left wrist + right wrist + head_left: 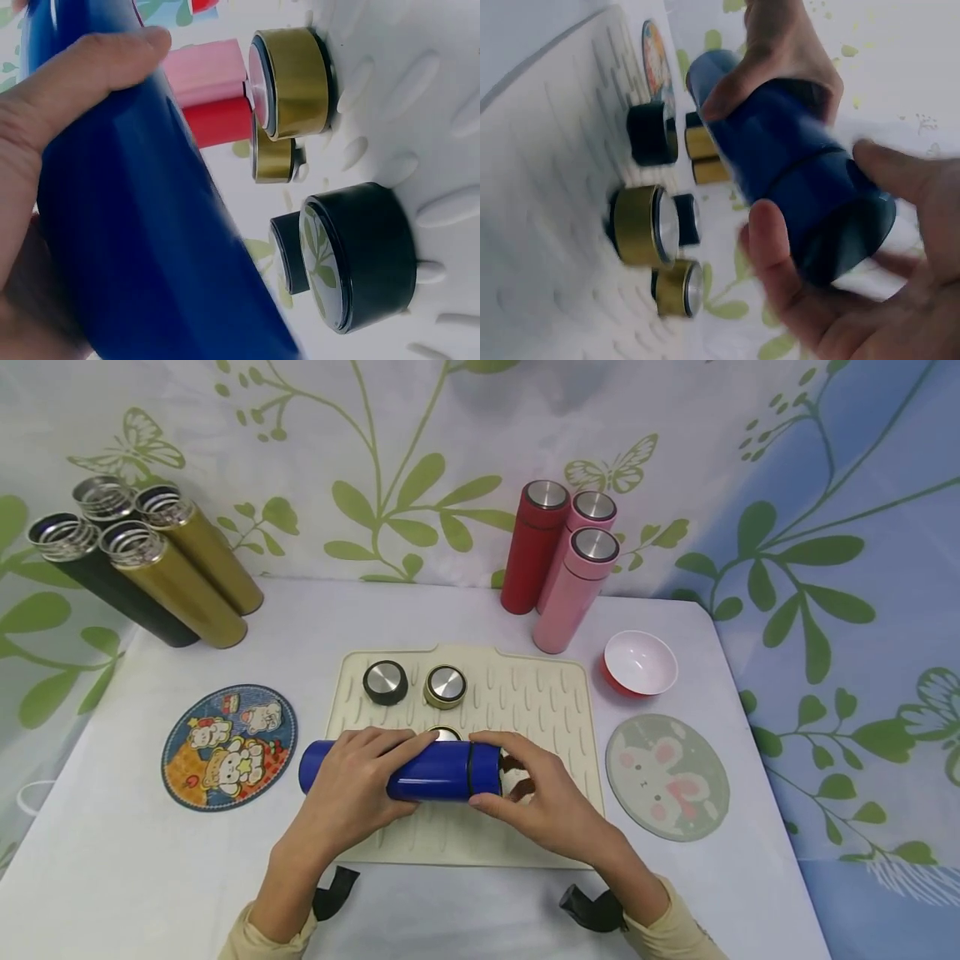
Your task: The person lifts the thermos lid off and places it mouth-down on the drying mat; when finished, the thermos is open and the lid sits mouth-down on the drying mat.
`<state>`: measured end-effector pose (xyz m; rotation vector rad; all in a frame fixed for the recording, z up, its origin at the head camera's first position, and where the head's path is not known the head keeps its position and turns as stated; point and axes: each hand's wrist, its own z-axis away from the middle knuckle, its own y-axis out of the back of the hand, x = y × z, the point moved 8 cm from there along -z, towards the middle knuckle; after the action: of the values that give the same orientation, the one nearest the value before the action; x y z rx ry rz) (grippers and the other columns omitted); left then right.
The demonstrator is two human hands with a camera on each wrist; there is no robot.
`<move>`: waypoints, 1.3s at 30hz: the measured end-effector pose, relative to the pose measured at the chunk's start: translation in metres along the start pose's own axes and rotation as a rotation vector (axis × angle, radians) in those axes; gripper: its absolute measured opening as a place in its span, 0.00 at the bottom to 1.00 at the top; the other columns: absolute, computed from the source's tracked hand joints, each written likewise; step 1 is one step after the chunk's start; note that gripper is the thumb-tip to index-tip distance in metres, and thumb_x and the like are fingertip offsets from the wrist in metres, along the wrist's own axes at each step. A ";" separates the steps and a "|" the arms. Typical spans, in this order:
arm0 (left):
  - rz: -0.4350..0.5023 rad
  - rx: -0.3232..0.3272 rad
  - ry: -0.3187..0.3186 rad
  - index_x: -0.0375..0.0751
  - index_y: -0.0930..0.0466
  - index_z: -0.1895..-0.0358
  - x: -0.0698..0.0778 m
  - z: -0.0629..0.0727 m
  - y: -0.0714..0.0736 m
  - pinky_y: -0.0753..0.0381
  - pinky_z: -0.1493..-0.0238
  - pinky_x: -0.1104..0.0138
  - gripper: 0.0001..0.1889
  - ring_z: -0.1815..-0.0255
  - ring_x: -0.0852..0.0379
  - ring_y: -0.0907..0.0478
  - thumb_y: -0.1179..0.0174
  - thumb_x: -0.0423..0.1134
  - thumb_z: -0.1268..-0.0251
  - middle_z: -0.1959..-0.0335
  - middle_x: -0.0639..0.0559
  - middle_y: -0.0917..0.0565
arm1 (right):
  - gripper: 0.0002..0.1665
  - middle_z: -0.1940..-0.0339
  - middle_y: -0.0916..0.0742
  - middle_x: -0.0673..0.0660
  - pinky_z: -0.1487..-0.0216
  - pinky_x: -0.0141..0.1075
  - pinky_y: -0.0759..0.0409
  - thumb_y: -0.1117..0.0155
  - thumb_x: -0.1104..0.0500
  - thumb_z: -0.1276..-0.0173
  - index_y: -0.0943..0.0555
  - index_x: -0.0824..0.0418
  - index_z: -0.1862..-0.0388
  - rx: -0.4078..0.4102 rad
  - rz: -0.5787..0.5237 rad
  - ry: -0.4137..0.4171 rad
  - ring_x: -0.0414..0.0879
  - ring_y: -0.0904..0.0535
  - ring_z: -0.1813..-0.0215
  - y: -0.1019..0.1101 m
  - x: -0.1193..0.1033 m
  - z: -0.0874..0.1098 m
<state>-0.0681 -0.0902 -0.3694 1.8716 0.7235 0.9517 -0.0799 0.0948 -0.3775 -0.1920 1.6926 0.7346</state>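
Observation:
A blue thermos bottle (431,772) lies sideways above the cream ridged mat (540,710), its cap end toward the right. My left hand (360,777) wraps round its body, thumb across the blue side in the left wrist view. My right hand (551,797) grips the cap (840,217) with thumb and fingers spread round it; a dark seam parts cap from body. Behind the bottle on the mat stand a black lid (385,682) and a gold lid (445,686). Another gold lid (446,733) is partly hidden by the bottle. A further black lid (360,255) shows in the left wrist view.
Back left, several lidless bottles (176,581), gold and dark, stand grouped. Capped red (528,556) and pink bottles (573,597) stand back right. A red-and-white bowl (640,662) sits right of the mat, near a rabbit coaster (667,777). Left lies a cartoon coaster (225,747).

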 end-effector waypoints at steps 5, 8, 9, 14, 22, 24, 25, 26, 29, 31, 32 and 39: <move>0.041 0.006 0.019 0.50 0.22 0.34 -0.002 0.001 0.002 0.25 0.43 0.46 0.47 0.46 0.47 0.20 0.14 0.48 0.68 0.45 0.49 0.16 | 0.35 0.34 0.24 0.53 0.57 0.41 0.17 0.22 0.62 0.41 0.22 0.53 0.35 0.069 0.123 0.273 0.50 0.25 0.38 0.003 -0.019 0.003; 0.047 0.020 0.012 0.51 0.22 0.33 -0.001 0.000 0.003 0.25 0.42 0.46 0.47 0.46 0.47 0.20 0.15 0.48 0.68 0.45 0.49 0.16 | 0.34 0.33 0.24 0.56 0.48 0.42 0.19 0.22 0.68 0.45 0.19 0.54 0.38 0.103 0.141 0.340 0.52 0.27 0.35 0.003 -0.024 0.005; 0.052 0.022 0.010 0.51 0.22 0.33 -0.001 -0.001 0.003 0.25 0.42 0.46 0.47 0.46 0.47 0.20 0.14 0.49 0.68 0.45 0.49 0.16 | 0.34 0.33 0.25 0.56 0.46 0.42 0.20 0.22 0.71 0.46 0.19 0.54 0.39 0.111 0.143 0.357 0.52 0.27 0.34 0.002 -0.025 0.006; 0.082 0.025 0.006 0.51 0.23 0.32 0.001 -0.003 0.001 0.25 0.42 0.47 0.48 0.47 0.47 0.19 0.14 0.49 0.68 0.47 0.50 0.15 | 0.32 0.34 0.24 0.61 0.43 0.41 0.22 0.26 0.79 0.49 0.16 0.56 0.46 0.151 0.166 0.478 0.56 0.29 0.34 0.002 -0.036 0.009; 0.105 0.047 -0.001 0.51 0.23 0.32 0.002 -0.004 0.000 0.25 0.42 0.48 0.48 0.46 0.48 0.19 0.14 0.48 0.68 0.46 0.49 0.15 | 0.32 0.39 0.20 0.64 0.38 0.42 0.25 0.36 0.86 0.53 0.13 0.57 0.56 0.228 0.212 0.636 0.62 0.28 0.38 0.003 -0.045 0.013; 0.111 0.052 -0.001 0.51 0.23 0.32 0.002 -0.004 0.000 0.25 0.42 0.48 0.49 0.46 0.48 0.19 0.14 0.48 0.69 0.46 0.49 0.15 | 0.30 0.40 0.19 0.64 0.37 0.45 0.25 0.40 0.86 0.54 0.13 0.55 0.63 0.249 0.246 0.674 0.64 0.28 0.38 0.002 -0.046 0.014; 0.114 0.053 0.002 0.52 0.23 0.32 0.002 -0.004 0.000 0.25 0.42 0.48 0.49 0.46 0.48 0.19 0.14 0.48 0.69 0.46 0.50 0.15 | 0.30 0.40 0.19 0.64 0.37 0.46 0.25 0.43 0.86 0.54 0.13 0.54 0.66 0.262 0.259 0.690 0.65 0.27 0.39 0.001 -0.046 0.014; 0.119 0.053 0.004 0.52 0.23 0.32 0.002 -0.004 0.000 0.25 0.42 0.49 0.49 0.46 0.48 0.19 0.14 0.48 0.69 0.46 0.50 0.15 | 0.30 0.41 0.19 0.64 0.37 0.48 0.25 0.45 0.86 0.55 0.14 0.54 0.70 0.273 0.267 0.702 0.66 0.27 0.39 0.001 -0.046 0.015; 0.125 0.045 0.012 0.53 0.24 0.32 0.002 -0.004 0.000 0.24 0.43 0.48 0.49 0.47 0.48 0.19 0.14 0.48 0.69 0.47 0.51 0.15 | 0.30 0.42 0.18 0.63 0.38 0.49 0.24 0.49 0.86 0.56 0.17 0.51 0.76 0.287 0.268 0.706 0.66 0.27 0.39 0.000 -0.047 0.015; 0.126 0.038 0.020 0.53 0.24 0.32 0.001 -0.004 0.000 0.24 0.44 0.48 0.49 0.47 0.48 0.19 0.14 0.49 0.68 0.48 0.51 0.15 | 0.30 0.42 0.18 0.63 0.38 0.49 0.25 0.49 0.86 0.55 0.17 0.51 0.77 0.281 0.261 0.695 0.66 0.27 0.39 0.001 -0.046 0.014; 0.125 0.034 0.024 0.53 0.23 0.32 0.001 -0.004 -0.001 0.23 0.44 0.48 0.49 0.48 0.48 0.19 0.14 0.49 0.68 0.49 0.51 0.15 | 0.30 0.41 0.18 0.63 0.37 0.49 0.25 0.48 0.86 0.55 0.17 0.51 0.76 0.273 0.260 0.685 0.66 0.27 0.38 0.000 -0.046 0.013; 0.099 0.021 0.024 0.49 0.22 0.33 -0.001 -0.002 -0.002 0.24 0.43 0.48 0.48 0.48 0.48 0.18 0.14 0.49 0.69 0.48 0.50 0.15 | 0.27 0.31 0.25 0.63 0.33 0.50 0.30 0.38 0.79 0.49 0.15 0.55 0.54 0.181 0.215 0.557 0.62 0.31 0.30 0.001 -0.040 0.009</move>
<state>-0.0709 -0.0891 -0.3712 1.9316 0.6626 1.0344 -0.0624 0.0901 -0.3404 -0.0905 2.3273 0.7199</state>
